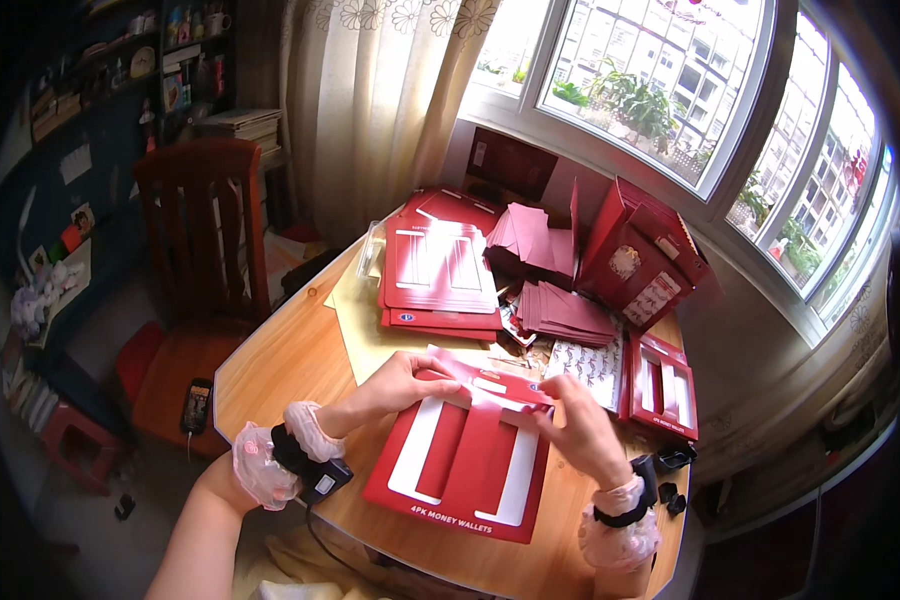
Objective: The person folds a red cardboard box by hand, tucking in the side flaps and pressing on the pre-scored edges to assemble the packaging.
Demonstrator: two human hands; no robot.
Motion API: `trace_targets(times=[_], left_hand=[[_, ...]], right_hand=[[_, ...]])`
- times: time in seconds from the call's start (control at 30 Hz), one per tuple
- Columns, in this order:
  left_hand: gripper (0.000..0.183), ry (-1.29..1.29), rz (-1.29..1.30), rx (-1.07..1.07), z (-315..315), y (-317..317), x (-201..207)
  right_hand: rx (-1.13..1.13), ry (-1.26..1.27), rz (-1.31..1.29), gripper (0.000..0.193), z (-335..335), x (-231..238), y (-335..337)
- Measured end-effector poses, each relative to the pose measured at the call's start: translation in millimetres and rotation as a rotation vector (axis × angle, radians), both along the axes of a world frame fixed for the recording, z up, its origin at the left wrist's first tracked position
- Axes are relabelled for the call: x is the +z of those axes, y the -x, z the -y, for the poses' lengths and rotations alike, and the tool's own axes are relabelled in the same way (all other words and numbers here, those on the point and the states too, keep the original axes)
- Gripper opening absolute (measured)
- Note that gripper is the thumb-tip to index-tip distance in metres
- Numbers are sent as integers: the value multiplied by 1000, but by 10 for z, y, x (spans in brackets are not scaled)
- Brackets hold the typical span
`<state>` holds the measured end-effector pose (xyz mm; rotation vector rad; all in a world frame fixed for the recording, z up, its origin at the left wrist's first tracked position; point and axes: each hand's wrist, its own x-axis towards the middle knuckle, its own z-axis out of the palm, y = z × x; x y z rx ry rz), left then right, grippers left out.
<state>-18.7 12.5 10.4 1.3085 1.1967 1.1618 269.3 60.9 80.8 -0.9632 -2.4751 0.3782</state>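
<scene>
My left grip [398, 390] is closing thumb and fingers on a glossy pink slip [486, 402] at the far end of a red package [462, 455]. My right grip [582, 436] is curving around the package's upper right edge, partly spread; I cannot tell whether it is pinching. The package is lying flat on the bench [290, 370] before me, its long axis running away from me and leaning slightly right, its printed end facing me. A large red box [620, 255] is standing beyond, contents unclear.
</scene>
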Motion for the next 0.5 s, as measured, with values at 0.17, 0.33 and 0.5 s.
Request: trace_targets(times=[0.17, 0.33, 0.5], left_hand=[[20, 68, 95, -58, -54, 38, -89], [22, 166, 94, -34, -92, 61, -118], [26, 197, 388, -144, -73, 92, -78]], right_hand=[[-71, 386, -108, 17, -228, -56, -178], [-85, 476, -132, 16, -253, -163, -120], [-151, 602, -191, 16, -290, -235, -122]])
